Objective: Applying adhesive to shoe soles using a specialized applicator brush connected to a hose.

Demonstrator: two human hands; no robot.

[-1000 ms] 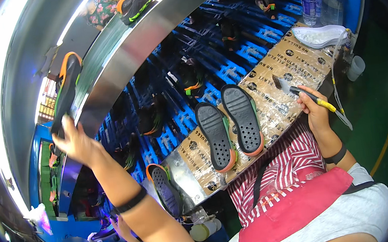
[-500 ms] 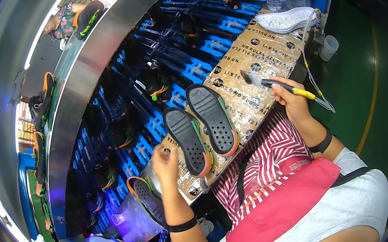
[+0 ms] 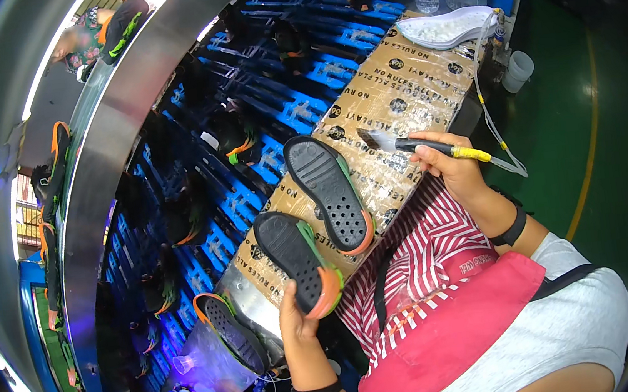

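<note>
A: We note a cardboard-covered bench (image 3: 366,105). Where is the left sole (image 3: 288,251)?
B: At its near edge, the left hand (image 3: 297,318) closed on the heel; the long axis runs from that hand up and slightly left in view.
A: And the right hand (image 3: 453,168)?
B: Farther off, closed around a brush (image 3: 406,144), bristles leftward. We find the other sole (image 3: 322,187) between brush and left sole.
</note>
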